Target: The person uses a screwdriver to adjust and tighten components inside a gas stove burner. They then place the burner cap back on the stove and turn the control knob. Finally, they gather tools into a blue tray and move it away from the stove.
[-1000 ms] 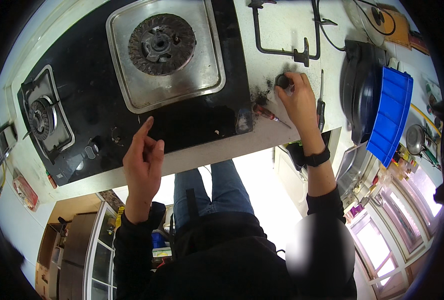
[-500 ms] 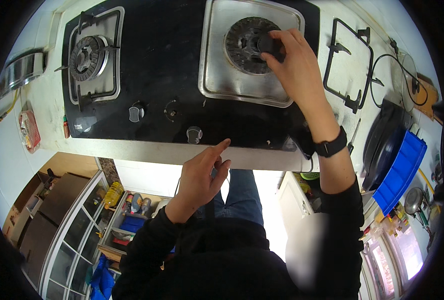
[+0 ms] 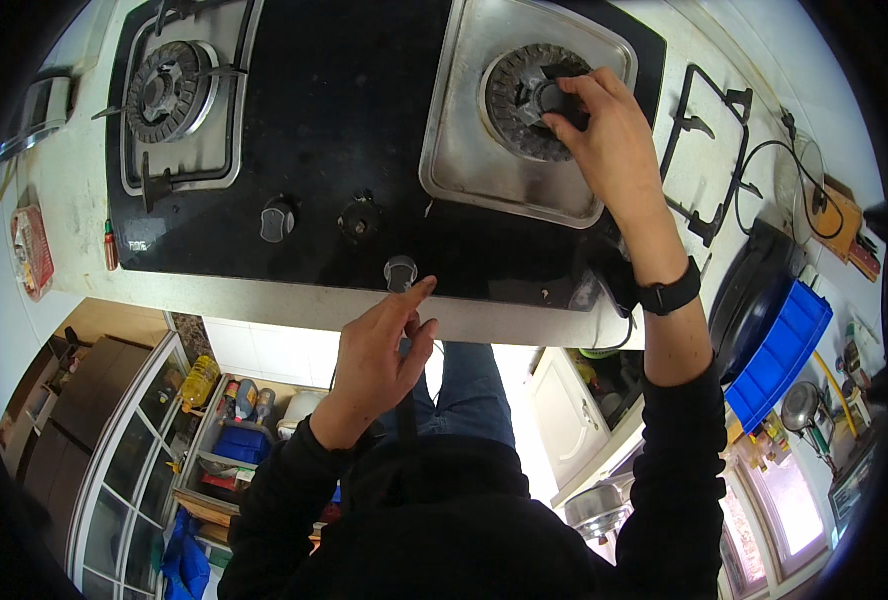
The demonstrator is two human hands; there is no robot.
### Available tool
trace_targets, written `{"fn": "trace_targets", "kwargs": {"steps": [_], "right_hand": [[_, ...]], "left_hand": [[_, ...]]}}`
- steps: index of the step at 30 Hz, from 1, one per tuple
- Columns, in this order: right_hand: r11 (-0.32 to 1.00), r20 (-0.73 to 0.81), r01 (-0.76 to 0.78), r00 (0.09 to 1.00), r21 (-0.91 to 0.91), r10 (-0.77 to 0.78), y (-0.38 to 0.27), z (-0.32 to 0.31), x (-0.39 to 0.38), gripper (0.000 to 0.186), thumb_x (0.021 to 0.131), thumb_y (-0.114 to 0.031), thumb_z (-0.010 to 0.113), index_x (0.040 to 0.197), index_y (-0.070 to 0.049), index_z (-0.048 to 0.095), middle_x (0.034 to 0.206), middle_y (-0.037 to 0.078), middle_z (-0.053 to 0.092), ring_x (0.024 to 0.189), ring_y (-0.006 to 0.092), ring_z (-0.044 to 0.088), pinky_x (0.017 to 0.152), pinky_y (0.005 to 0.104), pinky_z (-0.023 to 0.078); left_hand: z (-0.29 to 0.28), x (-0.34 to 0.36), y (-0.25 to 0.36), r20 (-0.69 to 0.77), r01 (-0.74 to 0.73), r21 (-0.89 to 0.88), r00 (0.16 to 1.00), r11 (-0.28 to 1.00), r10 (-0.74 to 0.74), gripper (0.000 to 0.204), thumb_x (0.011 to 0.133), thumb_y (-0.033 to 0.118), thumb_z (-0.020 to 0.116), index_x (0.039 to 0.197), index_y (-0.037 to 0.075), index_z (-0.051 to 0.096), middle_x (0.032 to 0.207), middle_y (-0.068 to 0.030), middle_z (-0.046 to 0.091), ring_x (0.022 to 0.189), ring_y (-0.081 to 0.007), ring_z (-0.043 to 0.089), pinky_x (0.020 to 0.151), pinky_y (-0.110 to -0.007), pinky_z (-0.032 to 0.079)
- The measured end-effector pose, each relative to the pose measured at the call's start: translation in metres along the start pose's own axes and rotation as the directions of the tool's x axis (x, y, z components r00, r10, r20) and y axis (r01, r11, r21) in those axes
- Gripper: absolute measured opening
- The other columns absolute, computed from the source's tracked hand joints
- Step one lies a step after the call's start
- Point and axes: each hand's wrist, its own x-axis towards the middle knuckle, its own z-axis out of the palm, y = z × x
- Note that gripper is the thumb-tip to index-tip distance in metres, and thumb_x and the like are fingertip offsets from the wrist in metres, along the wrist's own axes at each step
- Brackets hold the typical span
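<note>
My right hand (image 3: 616, 150) pinches a small dark round burner cap (image 3: 554, 100) between thumb and fingertips, at the centre of the right gas burner (image 3: 509, 110). Its underside is hidden, so I cannot tell whether it rests on the burner. That burner sits in a square metal drip tray (image 3: 454, 175). My left hand (image 3: 376, 355) hangs by the cooktop's front edge, holding nothing, index finger stretched and thumb apart. Just beyond that fingertip lies a control knob (image 3: 401, 272). Behind it is a bare knob fitting (image 3: 361, 217); another knob (image 3: 277, 220) is farther left.
The left burner (image 3: 169, 92) has its pan support around it. A black pan support (image 3: 705, 228) lies on the counter right of the black glass cooktop (image 3: 334, 120). Beyond it are a cord, a dark pan (image 3: 754, 285) and a blue tray (image 3: 782, 350). A small screwdriver (image 3: 111, 245) lies left.
The whole view has shifted a little. My left hand has come leftward, closer to the control knob at the front edge. My right hand still has the burner cap over the right burner.
</note>
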Motion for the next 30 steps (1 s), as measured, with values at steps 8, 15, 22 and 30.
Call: {"fn": "trace_targets", "kwargs": {"steps": [8,15,22,30], "right_hand": [[0.994,-0.181,0.099,0.978,-0.042,-0.105,-0.008,-0.005,-0.011,0.038,0.081,-0.016,0.08,0.114,-0.002,0.069,0.103,0.014,0.064,0.095,0.0336,0.063,0.088,0.0397,0.052],[0.956,0.051,-0.116,0.993,0.268,0.106,-0.084,0.025,-0.15,0.022,0.08,-0.015,0.08,0.094,-0.002,0.067,0.092,0.012,0.058,0.085,0.0288,0.058,0.079,0.0379,0.047],[0.911,0.114,-0.072,0.993,0.406,0.028,-0.135,0.075,-0.158,0.05,0.078,-0.015,0.081,0.123,-0.005,0.062,0.103,0.013,0.057,0.093,0.0295,0.056,0.083,0.0404,0.048],[0.923,0.002,0.016,1.0,0.385,-0.018,-0.152,0.075,-0.123,0.04,0.075,-0.011,0.081,0.111,-0.003,0.064,0.102,0.012,0.06,0.094,0.0306,0.061,0.081,0.0385,0.052]], "left_hand": [[-0.002,-0.008,-0.002,-0.027,0.03,0.015,0.999,0.999,-0.03,0.042,0.09,0.008,0.07,0.13,0.002,0.06,0.074,-0.0078,0.057,0.059,-0.019,0.056,0.054,-0.03,0.044],[-0.011,-0.058,-0.034,-0.122,0.148,0.195,0.985,0.97,-0.126,0.013,0.09,0.008,0.07,0.099,0.001,0.064,0.078,-0.008,0.059,0.056,-0.0192,0.051,0.053,-0.03,0.043],[0.004,-0.107,-0.031,-0.166,0.331,0.058,0.933,0.942,-0.318,0.04,0.089,-0.002,0.065,0.128,0.0,0.058,0.09,-0.0041,0.057,0.063,-0.0097,0.046,0.058,-0.025,0.041],[-0.008,-0.129,-0.037,-0.097,0.294,0.004,0.952,0.956,-0.292,0.036,0.088,0.006,0.069,0.123,0.003,0.061,0.087,-0.0062,0.062,0.058,-0.0145,0.051,0.056,-0.029,0.043]]}}
